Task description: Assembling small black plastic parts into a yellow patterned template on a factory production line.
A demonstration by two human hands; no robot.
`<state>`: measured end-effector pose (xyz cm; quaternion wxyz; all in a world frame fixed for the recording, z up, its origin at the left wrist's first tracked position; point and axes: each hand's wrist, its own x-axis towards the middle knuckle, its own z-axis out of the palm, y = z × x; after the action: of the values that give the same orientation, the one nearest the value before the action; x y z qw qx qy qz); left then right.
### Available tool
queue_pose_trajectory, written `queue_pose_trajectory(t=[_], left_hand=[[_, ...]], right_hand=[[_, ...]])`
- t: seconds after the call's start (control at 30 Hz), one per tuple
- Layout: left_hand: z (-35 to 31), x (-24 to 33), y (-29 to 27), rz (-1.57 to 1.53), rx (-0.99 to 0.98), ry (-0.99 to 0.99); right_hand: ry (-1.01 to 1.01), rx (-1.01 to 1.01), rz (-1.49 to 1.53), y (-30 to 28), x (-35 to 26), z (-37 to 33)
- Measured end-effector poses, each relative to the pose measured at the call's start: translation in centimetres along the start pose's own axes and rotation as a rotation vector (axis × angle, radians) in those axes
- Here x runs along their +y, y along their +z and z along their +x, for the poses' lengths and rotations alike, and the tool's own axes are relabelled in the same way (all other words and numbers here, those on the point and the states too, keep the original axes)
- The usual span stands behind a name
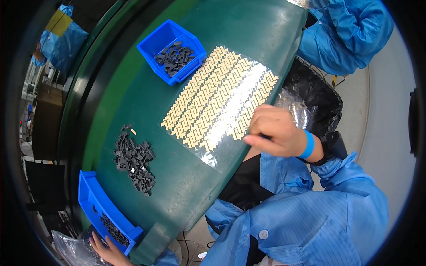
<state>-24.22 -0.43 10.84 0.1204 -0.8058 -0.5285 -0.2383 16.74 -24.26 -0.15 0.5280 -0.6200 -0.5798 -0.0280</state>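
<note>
My right hand (276,132), with a blue band (307,144) at the wrist, hovers over the near edge of a clear sheet (213,160) covered in rows of small cream-yellow stickers (202,102). Its fingers are curled in toward the thumb; what they hold, if anything, is hidden. At the lower left, my left hand (108,253) has its fingers apart beside a blue bin (95,195) with small dark parts (114,228) in it. A crumpled clear plastic bag (73,246) lies against that hand. Between the bin and the sheet is a loose pile of small black blocks (133,159).
A second blue bin (162,37) with black blocks (174,57) stands beyond the sheet on the green table (177,195). One small yellowish piece (133,131) lies by the pile. A black-lined waste bin (317,84) is at the right, near another person's blue sleeve (341,40).
</note>
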Motion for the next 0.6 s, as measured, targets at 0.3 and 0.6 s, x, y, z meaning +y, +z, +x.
queue_pose_trajectory(t=[0.3,0.6], left_hand=[[-1.9,22.3,7.8,-0.439,-0.459,0.766],[-2.2,24.4,12.3,-0.633,-0.465,0.810]], right_hand=[[0.037,-0.136,0.042,4.7,-0.1,0.8],[0.056,-0.185,0.005,5.0,0.0,0.7]])
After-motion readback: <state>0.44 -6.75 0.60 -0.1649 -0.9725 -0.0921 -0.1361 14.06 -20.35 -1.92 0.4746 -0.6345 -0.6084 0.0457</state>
